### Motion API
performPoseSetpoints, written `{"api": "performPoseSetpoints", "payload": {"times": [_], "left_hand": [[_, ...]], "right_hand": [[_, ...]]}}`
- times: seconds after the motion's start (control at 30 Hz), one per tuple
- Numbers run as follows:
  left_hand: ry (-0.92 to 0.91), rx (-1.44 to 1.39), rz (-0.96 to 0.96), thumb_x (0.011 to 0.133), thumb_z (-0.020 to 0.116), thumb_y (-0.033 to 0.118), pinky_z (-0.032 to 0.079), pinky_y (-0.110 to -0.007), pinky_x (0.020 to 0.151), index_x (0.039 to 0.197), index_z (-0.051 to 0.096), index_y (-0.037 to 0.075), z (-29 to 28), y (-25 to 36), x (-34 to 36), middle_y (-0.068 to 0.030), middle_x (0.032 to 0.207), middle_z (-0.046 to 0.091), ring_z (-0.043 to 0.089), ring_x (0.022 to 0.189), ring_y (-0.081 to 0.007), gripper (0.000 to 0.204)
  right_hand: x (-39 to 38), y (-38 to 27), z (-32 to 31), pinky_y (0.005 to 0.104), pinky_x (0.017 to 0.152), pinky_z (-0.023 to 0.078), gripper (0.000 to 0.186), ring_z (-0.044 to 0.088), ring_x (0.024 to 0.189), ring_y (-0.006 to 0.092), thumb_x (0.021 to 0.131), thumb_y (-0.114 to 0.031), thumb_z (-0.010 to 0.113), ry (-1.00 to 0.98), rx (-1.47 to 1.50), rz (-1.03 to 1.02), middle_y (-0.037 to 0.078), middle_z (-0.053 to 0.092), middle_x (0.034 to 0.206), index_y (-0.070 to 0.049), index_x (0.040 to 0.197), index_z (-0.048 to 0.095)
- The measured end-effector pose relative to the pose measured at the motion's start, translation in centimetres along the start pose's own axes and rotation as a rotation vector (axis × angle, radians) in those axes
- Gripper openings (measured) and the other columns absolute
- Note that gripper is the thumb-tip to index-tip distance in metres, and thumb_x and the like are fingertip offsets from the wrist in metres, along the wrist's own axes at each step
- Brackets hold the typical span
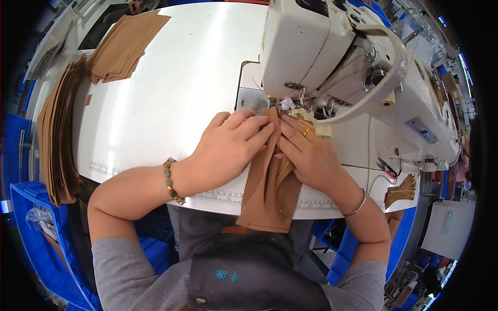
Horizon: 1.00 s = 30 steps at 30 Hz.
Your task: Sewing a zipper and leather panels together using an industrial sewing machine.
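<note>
A folded brown fabric piece (264, 207) runs from under the needle area of a white sewing machine (301, 46) down over the table's front edge. My left hand (233, 142) presses its left side, fingers bent and closed along the fold. On the other side my right hand (308, 150), with a gold ring, pinches the layers together near the presser foot. Between the layers a gold zipper (282, 168) shows in part. The fingertips of both hands nearly meet just in front of the needle; the needle tip is hidden.
Stacks of brown pieces lie at the back left (127, 46) and hang over the left edge (59, 135). Small scissors (386, 168) and a bundle of zipper strips (400, 193) rest at right. A blue bin (46, 243) stands below left. A printed ruler (218, 197) follows the front edge.
</note>
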<state>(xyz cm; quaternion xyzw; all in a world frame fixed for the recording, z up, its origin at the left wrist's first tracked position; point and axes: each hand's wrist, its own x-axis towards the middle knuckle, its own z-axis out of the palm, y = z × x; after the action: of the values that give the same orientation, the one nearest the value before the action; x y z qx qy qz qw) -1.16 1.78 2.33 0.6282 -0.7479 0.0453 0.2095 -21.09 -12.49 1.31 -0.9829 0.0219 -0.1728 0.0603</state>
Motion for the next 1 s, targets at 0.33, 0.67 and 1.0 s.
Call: {"api": "performPoseSetpoints", "payload": {"times": [0.33, 0.67, 1.0], "left_hand": [[-0.011, 0.048, 0.031, 0.093, 0.07, 0.03, 0.047, -0.042, 0.103, 0.133, 0.066, 0.001, 0.2, 0.0, -0.4, -0.0086, 0.129, 0.065, 0.057, 0.126, -0.0269, 0.049], [-0.066, 0.07, 0.046, 0.091, 0.072, 0.029, 0.044, -0.041, 0.108, 0.143, 0.059, 0.004, 0.0, -0.1, -0.1, -0.0093, 0.142, 0.06, 0.055, 0.13, -0.0282, 0.06], [-0.096, 0.09, -0.009, 0.093, 0.071, 0.036, 0.042, -0.051, 0.112, 0.141, 0.061, 0.005, 0.1, -0.5, 0.4, -0.0077, 0.149, 0.057, 0.05, 0.136, -0.03, 0.058]], "right_hand": [[0.7, 0.1, -0.3, 0.0349, 0.082, 0.056, 0.036, 0.068, 0.103, 0.0249, 0.08, -0.013, 0.067, 0.082, -0.209, -0.081, 0.009, 0.067, 0.12, 0.0, 0.113, 0.071], [0.3, 0.1, -0.2, 0.0314, 0.069, 0.061, 0.043, 0.068, 0.126, 0.0271, 0.082, -0.005, 0.066, -0.034, -0.122, 0.017, 0.012, 0.068, 0.135, -0.002, 0.124, 0.07], [0.0, 0.7, 0.5, 0.0379, 0.088, 0.061, 0.055, 0.064, 0.129, 0.0283, 0.083, 0.002, 0.064, -0.011, -0.096, 0.093, 0.007, 0.064, 0.143, -0.006, 0.137, 0.065]]}}
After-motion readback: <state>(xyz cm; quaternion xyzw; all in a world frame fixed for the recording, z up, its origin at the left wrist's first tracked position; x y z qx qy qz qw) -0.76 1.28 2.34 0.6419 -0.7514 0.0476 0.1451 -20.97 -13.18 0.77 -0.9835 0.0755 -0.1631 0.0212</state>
